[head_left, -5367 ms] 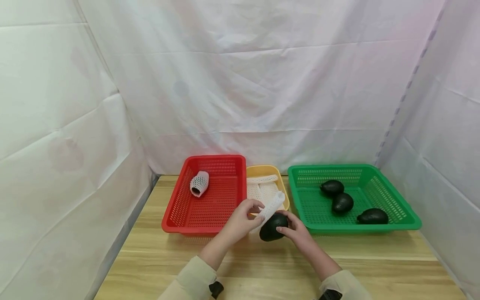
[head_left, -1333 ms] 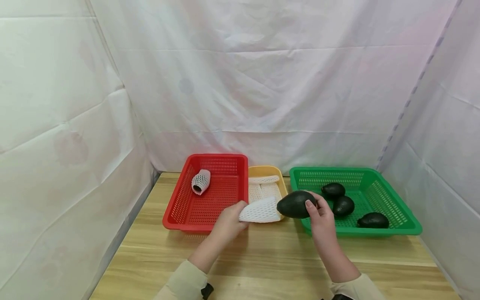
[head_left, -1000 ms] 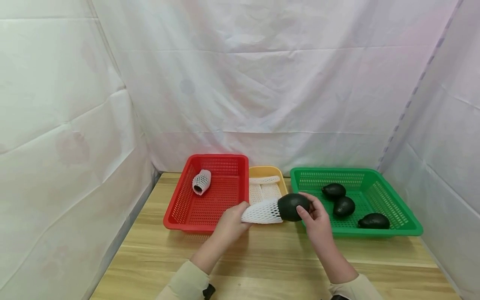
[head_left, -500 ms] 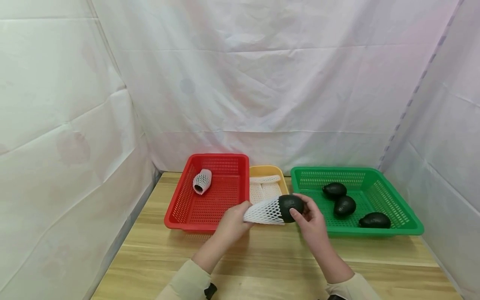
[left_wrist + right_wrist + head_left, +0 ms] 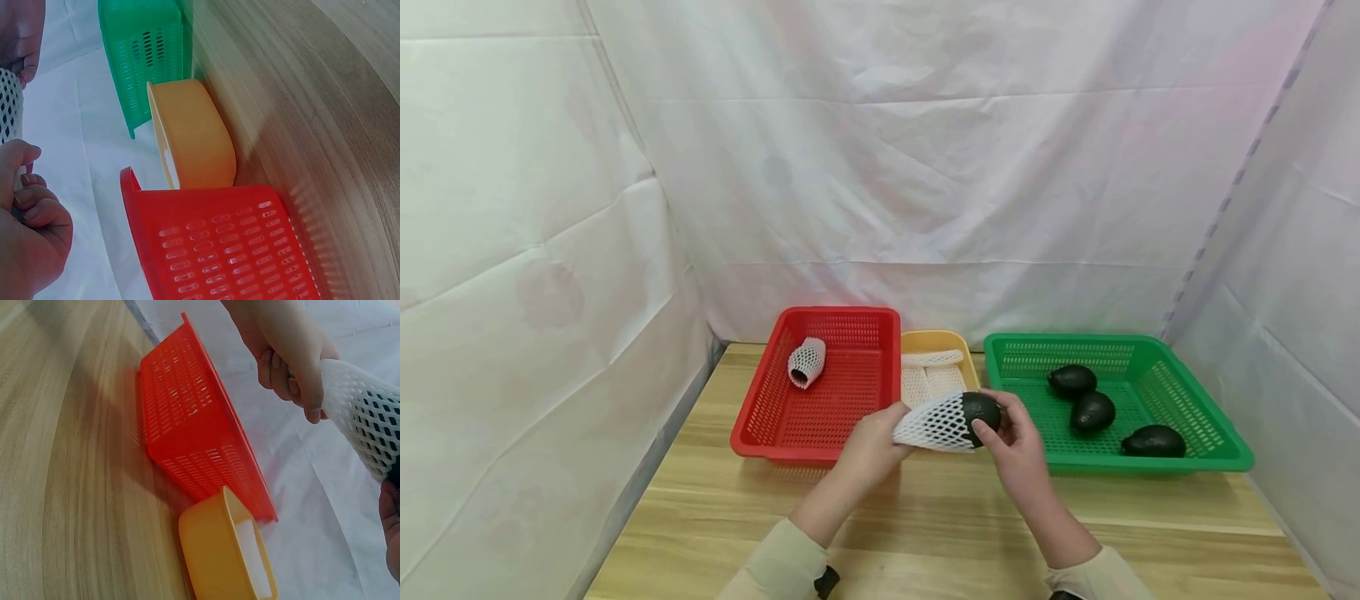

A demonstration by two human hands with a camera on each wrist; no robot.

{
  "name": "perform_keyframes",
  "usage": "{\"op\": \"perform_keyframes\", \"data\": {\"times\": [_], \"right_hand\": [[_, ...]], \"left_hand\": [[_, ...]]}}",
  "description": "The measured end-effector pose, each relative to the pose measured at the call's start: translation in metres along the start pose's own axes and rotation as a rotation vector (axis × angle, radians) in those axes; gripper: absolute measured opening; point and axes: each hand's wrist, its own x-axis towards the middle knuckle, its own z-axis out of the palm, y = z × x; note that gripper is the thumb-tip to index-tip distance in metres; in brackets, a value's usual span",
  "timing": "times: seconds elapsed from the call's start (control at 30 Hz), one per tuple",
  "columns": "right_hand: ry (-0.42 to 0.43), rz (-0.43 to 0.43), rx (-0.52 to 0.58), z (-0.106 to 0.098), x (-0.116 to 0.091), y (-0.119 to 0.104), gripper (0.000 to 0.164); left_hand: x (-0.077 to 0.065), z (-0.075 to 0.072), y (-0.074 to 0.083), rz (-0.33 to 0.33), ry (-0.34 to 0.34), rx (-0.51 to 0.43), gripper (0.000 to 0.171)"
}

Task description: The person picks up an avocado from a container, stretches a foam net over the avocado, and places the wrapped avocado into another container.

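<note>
My left hand point(image 5: 871, 446) pinches the narrow end of a white foam net sleeve point(image 5: 928, 423), its fingers curled in the left wrist view. A dark avocado point(image 5: 981, 417) sits partly inside the sleeve's wide mouth, its rounded end sticking out. Thumb and fingers of my right hand point(image 5: 1017, 442) grip that bare end. Both hands are raised above the table, in front of the yellow basket point(image 5: 972, 379). The right wrist view shows the net point(image 5: 369, 419) stretched around the dark fruit.
A red basket point(image 5: 820, 456) at left contains one netted avocado point(image 5: 807, 362). The yellow basket between the others holds more foam nets point(image 5: 931, 358). At right, a green basket point(image 5: 1120, 461) contains three bare avocados point(image 5: 1092, 412). White sheeting point(image 5: 880, 183) hangs behind the wooden table point(image 5: 940, 533).
My right hand has moved left, pushing the avocado from outside the sleeve to well inside it. The left hand has kept its hold on the sleeve's narrow end.
</note>
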Motion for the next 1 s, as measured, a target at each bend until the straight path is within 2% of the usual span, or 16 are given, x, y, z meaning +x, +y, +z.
{"op": "perform_keyframes", "data": {"times": [0.13, 0.43, 0.77, 1.0], "right_hand": [[0.007, -0.035, -0.013, 0.002, 0.0, 0.001, 0.036], [-0.006, 0.026, -0.032, 0.004, -0.004, -0.001, 0.041], [0.004, 0.038, -0.068, 0.007, -0.005, 0.001, 0.041], [0.028, 0.016, -0.059, 0.012, -0.008, 0.001, 0.037]], "left_hand": [[0.0, 0.0, 0.002, -0.007, -0.006, -0.006, 0.02], [-0.001, -0.001, 0.006, -0.032, -0.012, -0.014, 0.022], [0.002, -0.001, 0.012, -0.027, -0.014, 0.183, 0.029], [0.001, -0.001, 0.018, 0.075, 0.061, 0.317, 0.044]]}}
